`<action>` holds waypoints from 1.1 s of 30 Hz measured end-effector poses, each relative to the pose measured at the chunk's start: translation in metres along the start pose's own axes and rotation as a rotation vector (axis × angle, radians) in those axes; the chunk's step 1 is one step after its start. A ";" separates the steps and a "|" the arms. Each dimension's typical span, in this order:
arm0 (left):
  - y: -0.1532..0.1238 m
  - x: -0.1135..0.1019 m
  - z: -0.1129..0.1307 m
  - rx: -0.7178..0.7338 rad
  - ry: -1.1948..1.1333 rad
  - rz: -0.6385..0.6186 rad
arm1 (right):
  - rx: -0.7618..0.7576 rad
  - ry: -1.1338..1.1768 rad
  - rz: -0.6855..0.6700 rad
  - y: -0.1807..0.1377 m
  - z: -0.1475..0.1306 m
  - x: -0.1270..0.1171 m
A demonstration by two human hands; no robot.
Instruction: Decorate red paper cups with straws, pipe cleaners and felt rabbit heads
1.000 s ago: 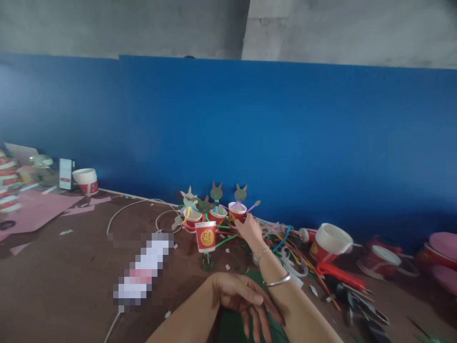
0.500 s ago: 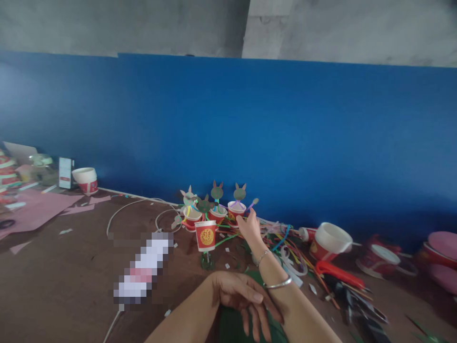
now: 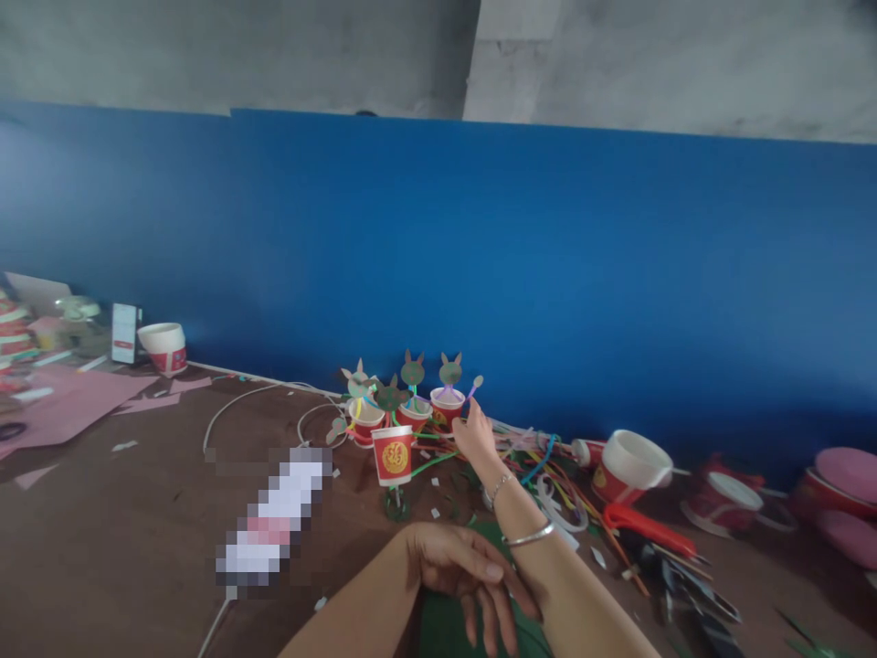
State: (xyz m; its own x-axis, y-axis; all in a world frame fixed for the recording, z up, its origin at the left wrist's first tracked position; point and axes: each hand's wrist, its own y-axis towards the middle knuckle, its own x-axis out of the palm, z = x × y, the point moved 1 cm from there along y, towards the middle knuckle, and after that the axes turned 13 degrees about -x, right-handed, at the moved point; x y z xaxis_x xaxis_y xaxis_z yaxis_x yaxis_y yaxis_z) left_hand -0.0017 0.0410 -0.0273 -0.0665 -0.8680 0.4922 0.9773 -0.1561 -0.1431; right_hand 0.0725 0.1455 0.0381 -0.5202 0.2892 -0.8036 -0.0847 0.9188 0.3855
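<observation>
My right hand (image 3: 474, 434) reaches forward to a red-and-white paper cup figure (image 3: 447, 402) with a grey eared head and purple arms. Its fingers are around the cup's right side; the fingertips are partly hidden. Close to the left of it stand similar figures: one with a green-blue neck (image 3: 414, 411), one with a pale head (image 3: 365, 416), and in front a dark-headed cup figure (image 3: 393, 454) with a gold emblem. My left hand (image 3: 466, 576) hangs open and loose under my right forearm, over green cloth, holding nothing.
Coloured pipe cleaners (image 3: 541, 457) lie in a heap to the right, before white cups (image 3: 634, 466), a red-handled tool (image 3: 648, 528) and dark scissors (image 3: 685, 585). On the left are a pixelated device (image 3: 278, 512), its cable, pink paper (image 3: 75, 402) and a phone (image 3: 124, 334). A blue partition stands behind.
My right hand has shifted slightly left, and the purple-armed cup figure has moved left with it, closer to the other figures. My left hand stays where it was.
</observation>
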 end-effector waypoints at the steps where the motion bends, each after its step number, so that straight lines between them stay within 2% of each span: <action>1: 0.000 0.000 -0.001 -0.001 0.001 0.001 | 0.003 -0.004 -0.004 0.000 0.001 0.000; 11: 0.000 0.000 -0.002 0.014 0.004 0.018 | 0.018 -0.035 -0.008 -0.006 0.008 0.000; 15: -0.001 0.001 -0.002 0.002 0.004 0.012 | 0.000 -0.042 0.011 -0.019 0.008 -0.014; 18: -0.002 0.003 -0.002 0.044 -0.015 0.047 | -0.057 -0.051 0.040 -0.033 0.018 -0.047; 21: -0.003 0.007 -0.001 0.060 -0.010 0.071 | -0.087 -0.139 0.165 -0.049 0.042 -0.101; 24: -0.003 0.012 0.002 0.063 -0.013 0.091 | 0.067 -0.344 0.313 -0.061 0.081 -0.158; 25: -0.004 0.015 0.004 0.059 -0.017 0.097 | 0.118 -0.425 0.302 -0.063 0.094 -0.174; 26: -0.004 0.017 0.005 0.059 -0.016 0.110 | 0.144 -0.508 0.229 -0.065 0.107 -0.186; 27: -0.004 0.019 0.007 0.061 -0.020 0.122 | 0.121 -0.573 0.082 -0.066 0.118 -0.195; 28: -0.005 0.022 0.009 0.062 -0.029 0.135 | 0.093 -0.573 0.007 -0.067 0.127 -0.201; 33: -0.006 0.033 0.014 0.068 -0.086 0.243 | -0.042 -0.554 -0.203 -0.066 0.143 -0.211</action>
State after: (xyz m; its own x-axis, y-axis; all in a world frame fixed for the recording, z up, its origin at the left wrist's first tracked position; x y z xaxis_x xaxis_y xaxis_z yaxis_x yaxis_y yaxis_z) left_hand -0.0070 0.0200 0.0024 0.1859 -0.8327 0.5216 0.9740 0.0862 -0.2095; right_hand 0.3090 0.0618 0.1173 0.0306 0.2163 -0.9759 -0.1754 0.9623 0.2078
